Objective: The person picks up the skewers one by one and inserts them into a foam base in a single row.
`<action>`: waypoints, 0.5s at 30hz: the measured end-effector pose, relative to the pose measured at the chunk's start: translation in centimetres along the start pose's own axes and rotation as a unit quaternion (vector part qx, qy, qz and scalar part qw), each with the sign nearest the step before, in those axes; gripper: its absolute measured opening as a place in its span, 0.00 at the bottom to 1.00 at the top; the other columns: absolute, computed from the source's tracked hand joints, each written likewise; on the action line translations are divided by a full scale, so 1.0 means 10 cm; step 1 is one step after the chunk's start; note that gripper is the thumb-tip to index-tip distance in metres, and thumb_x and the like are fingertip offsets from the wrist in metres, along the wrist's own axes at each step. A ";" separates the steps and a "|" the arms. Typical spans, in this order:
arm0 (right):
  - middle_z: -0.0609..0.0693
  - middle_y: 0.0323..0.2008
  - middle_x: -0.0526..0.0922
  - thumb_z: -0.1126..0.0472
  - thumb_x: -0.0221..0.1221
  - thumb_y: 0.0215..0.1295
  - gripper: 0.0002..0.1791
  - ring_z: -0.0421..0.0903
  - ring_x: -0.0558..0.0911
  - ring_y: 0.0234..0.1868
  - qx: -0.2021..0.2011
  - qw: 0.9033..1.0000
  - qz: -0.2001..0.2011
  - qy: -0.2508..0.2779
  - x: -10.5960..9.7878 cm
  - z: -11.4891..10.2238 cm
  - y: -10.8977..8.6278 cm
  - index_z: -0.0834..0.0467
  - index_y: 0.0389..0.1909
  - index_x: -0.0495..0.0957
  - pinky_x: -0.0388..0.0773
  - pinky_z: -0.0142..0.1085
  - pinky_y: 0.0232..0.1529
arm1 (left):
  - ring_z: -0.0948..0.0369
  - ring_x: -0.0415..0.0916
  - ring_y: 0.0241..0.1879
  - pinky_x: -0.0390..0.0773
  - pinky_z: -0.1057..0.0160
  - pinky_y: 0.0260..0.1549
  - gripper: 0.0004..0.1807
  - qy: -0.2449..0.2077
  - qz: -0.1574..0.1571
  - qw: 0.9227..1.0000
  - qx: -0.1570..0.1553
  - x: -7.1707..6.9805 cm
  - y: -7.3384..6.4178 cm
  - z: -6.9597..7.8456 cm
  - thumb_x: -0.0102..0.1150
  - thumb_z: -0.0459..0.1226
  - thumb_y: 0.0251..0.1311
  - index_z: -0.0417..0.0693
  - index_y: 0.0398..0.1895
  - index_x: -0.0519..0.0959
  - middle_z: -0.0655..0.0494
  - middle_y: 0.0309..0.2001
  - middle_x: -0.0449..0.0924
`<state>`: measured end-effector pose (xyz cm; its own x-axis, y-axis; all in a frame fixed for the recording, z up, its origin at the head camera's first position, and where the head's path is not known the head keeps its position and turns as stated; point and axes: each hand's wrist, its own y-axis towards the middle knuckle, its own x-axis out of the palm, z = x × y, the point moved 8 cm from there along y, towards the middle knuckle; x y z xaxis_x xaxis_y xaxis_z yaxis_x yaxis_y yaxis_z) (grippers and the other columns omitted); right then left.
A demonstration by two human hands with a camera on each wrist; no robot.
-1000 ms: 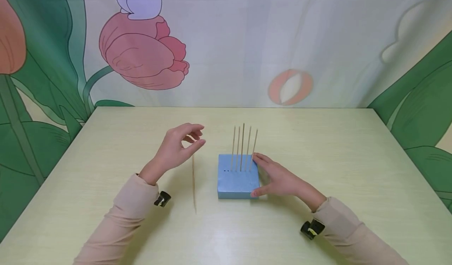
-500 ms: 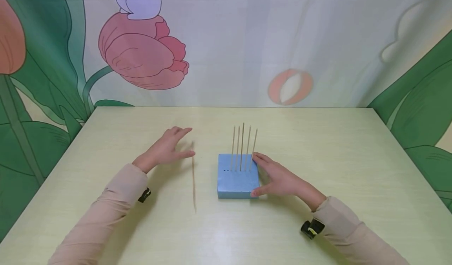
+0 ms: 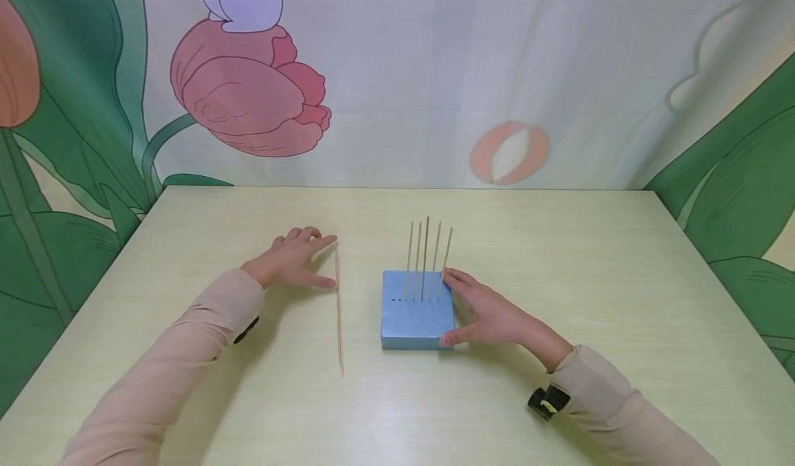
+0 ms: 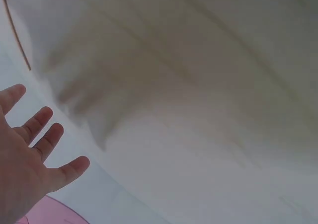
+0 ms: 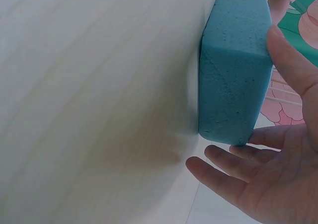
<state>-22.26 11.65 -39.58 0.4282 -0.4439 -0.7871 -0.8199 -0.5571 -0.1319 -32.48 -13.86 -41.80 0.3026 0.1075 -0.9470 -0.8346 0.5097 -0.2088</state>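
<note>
A blue foam block [image 3: 413,324] sits on the table with several thin wooden sticks [image 3: 426,259] standing upright in a row. Small dark holes [image 3: 396,300] show left of that row. My right hand [image 3: 487,311] holds the block's right side, thumb at the near corner and fingertips at the far one; the right wrist view shows the block [image 5: 233,90] between thumb and fingers. Left of the block, thin sticks [image 3: 339,335] lie close together on the table. My left hand [image 3: 295,259] is beside their far end, thumb and index finger spread, fingertips right at them.
The pale wooden table [image 3: 559,245] reaches back to a printed curtain [image 3: 397,86] with flowers and leaves. A black wrist device [image 3: 549,402] hangs below the right sleeve; another [image 3: 246,330] shows under the left sleeve.
My left hand has moved left and down toward the table, its thumb and index finger spreading beside the lying sticks. The right hand stays on the foam block.
</note>
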 end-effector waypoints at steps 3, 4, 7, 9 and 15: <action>0.64 0.68 0.46 0.48 0.69 0.45 0.58 0.60 0.51 0.67 0.001 1.000 0.000 0.001 0.00 0.00 0.00 0.68 0.68 0.45 0.54 0.52 0.63 | 0.44 0.49 0.62 0.53 0.39 0.53 0.51 0.003 -0.006 1.000 0.009 0.06 0.02 0.01 0.57 0.65 0.45 0.51 0.70 0.53 0.42 0.64 0.52; 0.64 0.68 0.46 0.48 0.69 0.45 0.58 0.60 0.51 0.67 0.002 1.000 0.000 0.001 0.00 0.00 0.00 0.68 0.68 0.45 0.54 0.52 0.63 | 0.43 0.47 0.62 0.52 0.39 0.54 0.51 0.002 -0.008 1.000 0.009 0.07 0.01 0.01 0.56 0.65 0.45 0.51 0.70 0.53 0.42 0.64 0.51; 0.63 0.68 0.46 0.47 0.69 0.44 0.58 0.60 0.51 0.67 0.003 1.000 -0.001 0.000 0.00 0.01 0.00 0.68 0.68 0.45 0.54 0.52 0.62 | 0.42 0.45 0.64 0.50 0.37 0.55 0.51 0.001 -0.007 1.000 0.008 0.11 0.02 0.00 0.54 0.66 0.46 0.51 0.70 0.53 0.41 0.66 0.48; 0.63 0.68 0.46 0.47 0.69 0.44 0.58 0.60 0.51 0.67 0.004 1.000 -0.002 -0.001 0.01 0.01 0.00 0.68 0.68 0.45 0.54 0.52 0.62 | 0.43 0.44 0.64 0.49 0.36 0.55 0.51 -0.001 -0.004 1.000 0.006 0.13 0.02 0.00 0.53 0.67 0.46 0.51 0.70 0.53 0.41 0.67 0.47; 0.63 0.69 0.46 0.47 0.69 0.45 0.58 0.60 0.51 0.67 0.005 1.000 -0.003 -0.002 0.01 0.01 0.00 0.68 0.68 0.45 0.55 0.52 0.62 | 0.43 0.42 0.65 0.48 0.35 0.56 0.51 -0.003 0.001 1.000 0.001 0.17 0.01 0.00 0.54 0.66 0.46 0.52 0.70 0.53 0.41 0.68 0.45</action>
<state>-22.27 11.71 -39.75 0.4309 -0.4379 -0.7890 -0.8213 -0.5525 -0.1420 -32.09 -13.59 -43.40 0.3026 0.1134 -0.9463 -0.8345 0.5111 -0.2056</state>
